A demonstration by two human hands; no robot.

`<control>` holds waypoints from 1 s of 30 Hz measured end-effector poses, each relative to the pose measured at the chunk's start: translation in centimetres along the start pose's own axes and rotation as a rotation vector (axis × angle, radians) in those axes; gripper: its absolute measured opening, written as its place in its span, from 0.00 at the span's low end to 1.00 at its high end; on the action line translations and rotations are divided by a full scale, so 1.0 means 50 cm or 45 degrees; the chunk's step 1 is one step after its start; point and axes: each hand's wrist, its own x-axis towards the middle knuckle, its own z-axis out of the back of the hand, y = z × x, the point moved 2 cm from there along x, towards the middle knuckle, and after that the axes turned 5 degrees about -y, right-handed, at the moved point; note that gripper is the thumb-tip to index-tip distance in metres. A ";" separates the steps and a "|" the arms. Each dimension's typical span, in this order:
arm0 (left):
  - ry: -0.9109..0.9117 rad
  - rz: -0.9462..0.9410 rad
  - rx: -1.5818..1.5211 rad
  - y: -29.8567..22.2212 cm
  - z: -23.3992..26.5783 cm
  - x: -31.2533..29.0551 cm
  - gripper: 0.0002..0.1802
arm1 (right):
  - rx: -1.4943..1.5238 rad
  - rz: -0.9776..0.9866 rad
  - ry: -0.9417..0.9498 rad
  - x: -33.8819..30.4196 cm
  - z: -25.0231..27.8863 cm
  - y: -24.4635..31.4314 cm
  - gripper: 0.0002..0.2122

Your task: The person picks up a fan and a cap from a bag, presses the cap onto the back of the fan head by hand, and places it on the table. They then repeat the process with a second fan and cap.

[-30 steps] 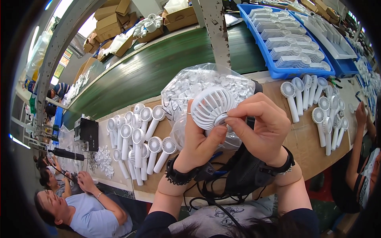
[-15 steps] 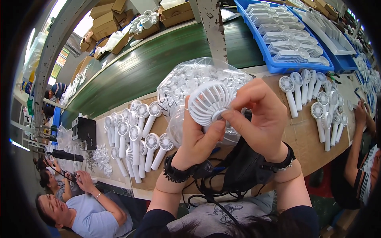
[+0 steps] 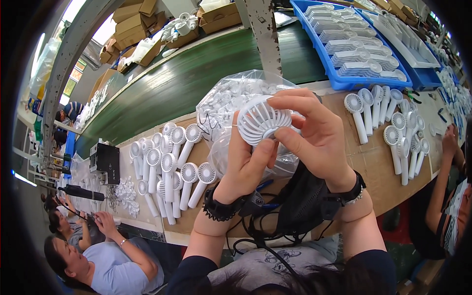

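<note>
Up in front of my chest is a white round fan grille (image 3: 261,123) with curved ribs and a small hub, gripped between both hands. My left hand (image 3: 241,169) is closed around its left and lower side, thumb near the hub. My right hand (image 3: 319,140) has its thumb pressed at the hub and its fingers bent over the upper rim. Whatever sits behind the grille is hidden by it and my fingers. Just beyond my hands stands a clear plastic bag (image 3: 221,96) full of small white parts.
Finished-looking white handheld fans (image 3: 168,163) lie grouped on the left; more fans (image 3: 367,97) lie right. A blue tray (image 3: 368,84) holds stacked white shells. Behind runs a green conveyor belt (image 3: 162,81) with a metal post (image 3: 266,44). Black cables (image 3: 255,236) hang before me. Co-workers sit on both sides.
My right fingers have shifted from the grille's right side up onto its upper rim, with the thumb still at the hub. The grille has tilted slightly and moved a little right.
</note>
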 end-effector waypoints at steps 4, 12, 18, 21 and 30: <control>0.041 0.036 -0.032 0.004 0.004 -0.003 0.27 | 0.076 -0.029 -0.007 -0.003 -0.007 0.002 0.14; 0.083 0.090 -0.009 0.010 0.009 -0.002 0.25 | 0.107 -0.032 -0.046 -0.011 -0.010 -0.002 0.14; 0.078 0.226 -0.068 0.006 0.006 0.010 0.23 | 0.100 -0.093 -0.068 -0.003 -0.010 -0.008 0.15; 0.073 0.286 -0.157 0.006 0.007 0.013 0.23 | 0.162 -0.168 -0.068 0.007 -0.006 -0.014 0.15; 0.020 0.235 -0.132 -0.007 0.003 0.016 0.24 | 0.333 -0.370 0.066 0.007 -0.006 -0.011 0.18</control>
